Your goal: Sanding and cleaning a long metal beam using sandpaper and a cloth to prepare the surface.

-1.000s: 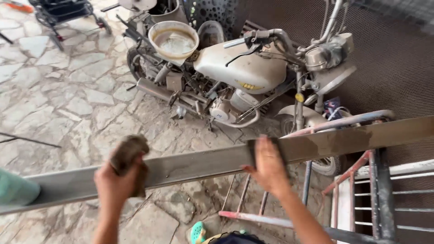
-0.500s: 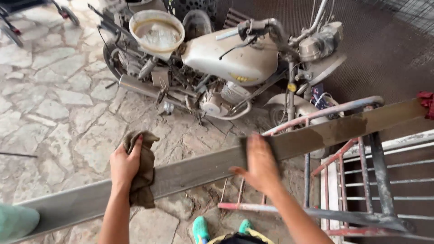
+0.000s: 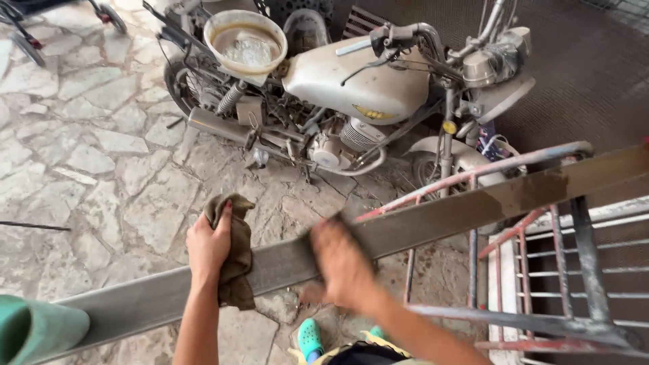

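A yard paved in irregular pale stone (image 3: 74, 155) runs up to a dark mesh mat, where a dusty cream motorcycle (image 3: 351, 88) stands parked with a round basin of murky water (image 3: 245, 42) resting on its seat. Across the foreground a long grey metal beam (image 3: 433, 220) slants from lower left to upper right, its right part lying over a red-and-grey painted metal frame (image 3: 534, 270). A person stands over it, both arms reaching forward. The left hand (image 3: 208, 245) grips a crumpled brown rag (image 3: 236, 267) — fingers closed around the cloth, which drapes over the beam's face and hangs below its lower edge. The right hand (image 3: 341, 260), blurred in motion, is laid on the beam just beside the rag, fingers curled over the top edge; how tightly it clasps cannot be told. A teal clog (image 3: 311, 336) shows on the stone beneath the beam, and a pale green rounded shape (image 3: 34, 330) fills the lower left corner.
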